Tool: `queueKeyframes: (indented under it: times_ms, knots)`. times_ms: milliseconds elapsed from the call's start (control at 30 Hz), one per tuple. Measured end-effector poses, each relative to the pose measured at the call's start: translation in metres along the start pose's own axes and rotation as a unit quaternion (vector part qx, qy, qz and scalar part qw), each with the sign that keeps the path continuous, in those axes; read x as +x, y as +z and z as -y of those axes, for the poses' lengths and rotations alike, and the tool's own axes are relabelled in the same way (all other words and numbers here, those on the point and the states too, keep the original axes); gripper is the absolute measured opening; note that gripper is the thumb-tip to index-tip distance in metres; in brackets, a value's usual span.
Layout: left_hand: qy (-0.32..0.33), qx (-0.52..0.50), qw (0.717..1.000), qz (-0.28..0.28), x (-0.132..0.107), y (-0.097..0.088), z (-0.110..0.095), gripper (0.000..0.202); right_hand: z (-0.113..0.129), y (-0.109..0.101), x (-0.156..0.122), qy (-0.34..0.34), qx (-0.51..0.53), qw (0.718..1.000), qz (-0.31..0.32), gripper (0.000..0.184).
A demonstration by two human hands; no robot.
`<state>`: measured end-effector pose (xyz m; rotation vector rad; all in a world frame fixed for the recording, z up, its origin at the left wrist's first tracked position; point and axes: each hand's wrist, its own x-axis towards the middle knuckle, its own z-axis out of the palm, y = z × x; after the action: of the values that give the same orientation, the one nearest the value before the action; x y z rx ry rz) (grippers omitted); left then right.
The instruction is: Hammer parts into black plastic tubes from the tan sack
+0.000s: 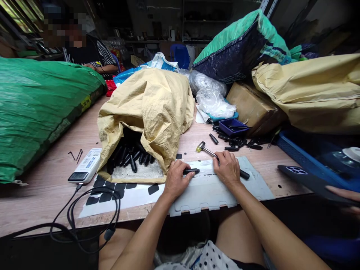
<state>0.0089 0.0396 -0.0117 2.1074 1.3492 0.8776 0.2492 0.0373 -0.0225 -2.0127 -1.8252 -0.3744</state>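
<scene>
The table (pixel 84 129) bears a grey board (pixel 202 195), lower centre. The left hand (pixel 176 179) pinches a black tube (pixel 194 171), seemingly steadying it; the right hand (pixel 228 168) grips a hammer (pixel 208 151).

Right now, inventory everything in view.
Green sack: one, green, left
Tan sacks: two, tan, centre and right
Bulging sack: one, teal and navy, back
Cardboard box: one, brown, right
Plastic bags: several, clear, back
Trays: two, purple and teal, right
Basket: one, blue, right
Tubular pieces: many, black, centre and right
Hammer: one, silver and black, centre
Power bank: one, white, left
Cable: one, black, left
Board: one, grey, front
Sticker sheet: one, white, front
Phone: one, dark, right, another person's hand
Background person: one, black clothing, back
Table: one, pale wood, beneath
Left hand: one, holding tubular piece
Right hand: one, gripping hammer
</scene>
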Motion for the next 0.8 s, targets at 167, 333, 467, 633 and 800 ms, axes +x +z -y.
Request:
queueKeyframes:
  times_ms: [167,333,467,633,800]
  knots:
    - [0.0,-0.004,1.0,-0.001,0.0001,0.0008,0.0007,0.01,0.0006,-0.001,0.0001,0.0,-0.002,1.0,0.001,0.021]
    - [-0.001,-0.005,1.0,-0.001,0.0003,0.0008,0.0004,0.01,0.001,-0.0012,0.0006,0.003,0.002,1.0,0.001,0.021]
    - [0.002,-0.004,1.0,0.001,0.0002,0.0007,0.0012,0.011,0.0012,-0.0015,0.0007,0.005,0.002,1.0,0.005,0.02]
    - [0.004,0.002,1.0,0.001,0.0004,0.0007,0.0023,0.009,0.0013,-0.001,0.0003,0.007,0.011,1.0,-0.001,0.02]
    - [0.005,-0.001,1.0,0.0,0.0004,0.0004,0.0019,0.01,0.001,-0.0008,0.0,0.006,0.009,1.0,0.0,0.02]
